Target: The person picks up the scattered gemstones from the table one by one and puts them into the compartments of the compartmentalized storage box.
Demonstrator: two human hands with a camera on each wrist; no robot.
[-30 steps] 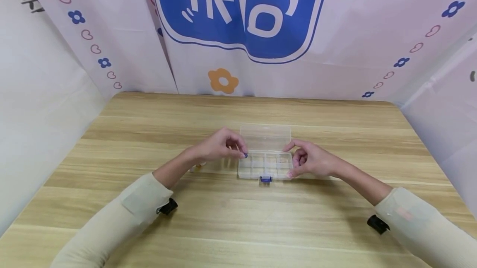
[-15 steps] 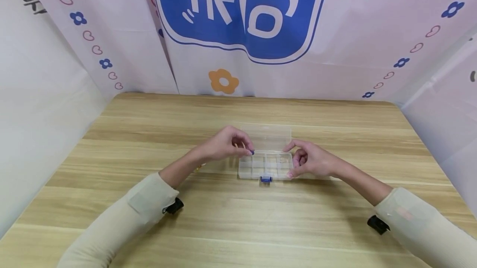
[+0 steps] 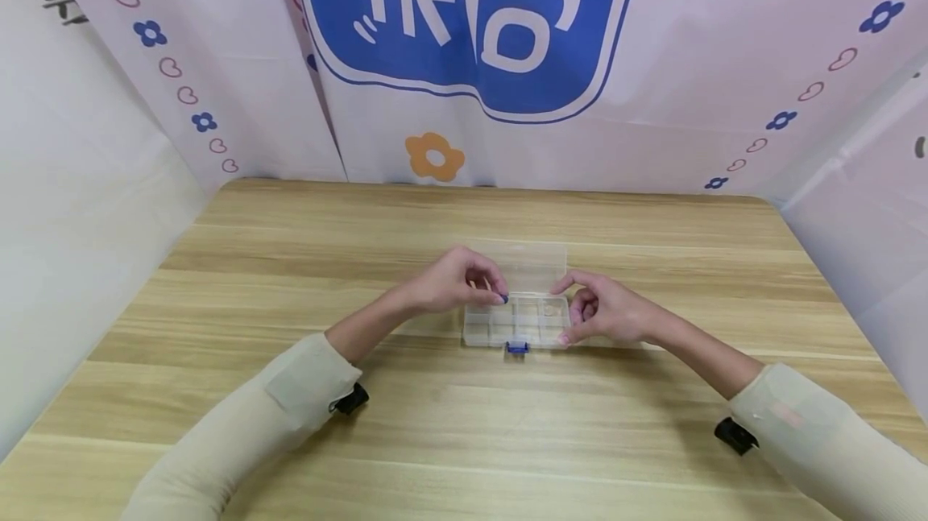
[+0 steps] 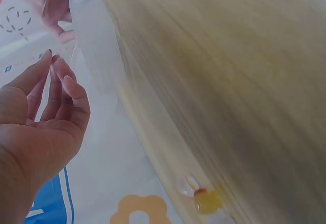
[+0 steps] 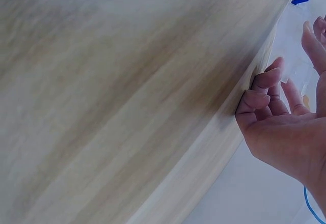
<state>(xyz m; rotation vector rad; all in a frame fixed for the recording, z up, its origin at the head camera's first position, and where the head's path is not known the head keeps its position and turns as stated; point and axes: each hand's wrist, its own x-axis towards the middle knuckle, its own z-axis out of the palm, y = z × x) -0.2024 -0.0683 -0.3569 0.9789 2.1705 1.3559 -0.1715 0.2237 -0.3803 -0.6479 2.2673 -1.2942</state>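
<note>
A clear plastic compartment box (image 3: 478, 339) lies on the table, its see-through lid (image 3: 536, 265) folded back and its blue latch (image 3: 517, 348) facing the front. Over the back row of compartments, my left hand (image 3: 455, 283) pinches a tiny dark blue piece (image 3: 504, 298) between thumb and fingertips; its kind is mostly hidden. My right hand (image 3: 611, 310) grips the box's right end, thumb at the front corner and index finger at the back one. In the right wrist view, the other fingers (image 5: 254, 99) of that hand are curled beside the box.
Several small pieces lie on the table left of the box, a yellow one (image 4: 209, 202) and a clear one (image 4: 186, 186) among them. The wooden table (image 3: 464, 440) ends at a printed cloth backdrop (image 3: 652, 150). Black wrist mounts (image 3: 350, 399) hang under both sleeves.
My left hand has moved right with the dark blue piece, from the box's left back corner to about the second compartment. The right hand and the box have stayed put.
</note>
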